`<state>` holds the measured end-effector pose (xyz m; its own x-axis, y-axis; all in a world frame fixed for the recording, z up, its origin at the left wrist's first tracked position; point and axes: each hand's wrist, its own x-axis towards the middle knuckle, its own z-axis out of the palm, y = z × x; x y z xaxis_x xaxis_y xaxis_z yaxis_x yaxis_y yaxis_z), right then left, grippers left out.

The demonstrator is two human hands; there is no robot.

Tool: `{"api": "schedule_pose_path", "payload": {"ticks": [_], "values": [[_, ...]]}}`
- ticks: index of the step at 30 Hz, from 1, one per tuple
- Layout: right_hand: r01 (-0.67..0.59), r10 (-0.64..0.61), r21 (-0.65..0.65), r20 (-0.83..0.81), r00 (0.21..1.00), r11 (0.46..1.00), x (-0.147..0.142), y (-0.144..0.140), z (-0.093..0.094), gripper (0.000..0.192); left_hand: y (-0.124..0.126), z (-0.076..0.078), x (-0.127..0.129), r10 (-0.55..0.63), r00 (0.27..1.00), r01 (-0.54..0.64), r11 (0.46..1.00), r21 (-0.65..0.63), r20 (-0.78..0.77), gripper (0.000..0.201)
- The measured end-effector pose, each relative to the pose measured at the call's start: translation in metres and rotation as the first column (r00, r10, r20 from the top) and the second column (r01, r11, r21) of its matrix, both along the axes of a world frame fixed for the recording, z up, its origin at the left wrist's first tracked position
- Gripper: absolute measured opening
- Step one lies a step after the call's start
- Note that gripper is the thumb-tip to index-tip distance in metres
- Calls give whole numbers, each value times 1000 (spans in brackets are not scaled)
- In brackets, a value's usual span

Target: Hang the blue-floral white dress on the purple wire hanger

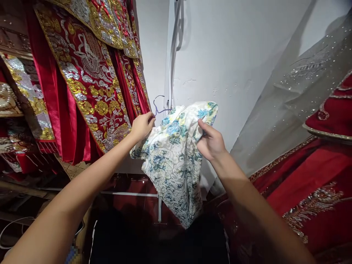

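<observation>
A white garment with a blue and green floral pattern [173, 161] hangs in front of me on a thin purple wire hanger [159, 107], whose hook sticks up above the fabric. My left hand [141, 126] grips the hanger and the garment's upper left edge. At the upper right, my right hand [210, 141] pinches the fabric near the shoulder. The cloth drapes down between my forearms.
Red robes with gold and silver embroidery [88, 80] hang close on the left. More red embroidered cloth [310, 183] and a sheer sequined veil [297, 91] fill the right. A white wall [231, 55] is behind, and a white metal rack bar [132, 193] runs below.
</observation>
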<state>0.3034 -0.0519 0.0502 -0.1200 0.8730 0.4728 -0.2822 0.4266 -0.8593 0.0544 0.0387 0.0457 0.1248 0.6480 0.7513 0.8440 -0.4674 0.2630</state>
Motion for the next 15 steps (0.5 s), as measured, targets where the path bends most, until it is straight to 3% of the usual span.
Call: {"api": "schedule_pose_path", "payload": {"ticks": [2, 3, 5, 6, 7, 8, 9, 10, 12, 15], "values": [[-169, 167, 15, 90, 982, 986, 4, -2, 0, 52, -4, -4, -2, -22, 997, 22, 1000, -4, 70, 23], [-312, 304, 11, 190, 934, 950, 6, -6, 0, 58, -8, -6, -2, -70, 989, 72, 997, -11, 129, 25], [-576, 540, -58, 434, 721, 816, 10, -15, -4, 66, -20, -12, -1, -227, 941, 241, 970, -27, 252, 29], [-622, 560, -86, 542, 626, 778, 11, -19, -7, 65, -28, -14, 1, -317, 901, 343, 939, -38, 297, 30], [-596, 496, -67, 634, 593, 800, 10, -21, -11, 59, -37, -16, 4, -397, 857, 436, 899, -50, 328, 31], [-500, 347, 12, 706, 617, 866, 8, -21, -17, 54, -47, -16, 9, -464, 816, 513, 856, -64, 344, 32], [-351, 133, 142, 746, 653, 925, 4, -19, -24, 53, -58, -16, 15, -521, 779, 579, 812, -77, 349, 31], [-200, -91, 290, 748, 657, 936, 0, -16, -33, 59, -70, -14, 22, -573, 740, 635, 768, -86, 351, 30], [-39, -406, 519, 711, 574, 854, -10, -7, -53, 87, -93, -9, 37, -660, 657, 729, 679, -83, 365, 28], [-34, -586, 674, 666, 462, 738, -23, 0, -76, 115, -116, -1, 57, -731, 533, 816, 577, -32, 427, 27]]}}
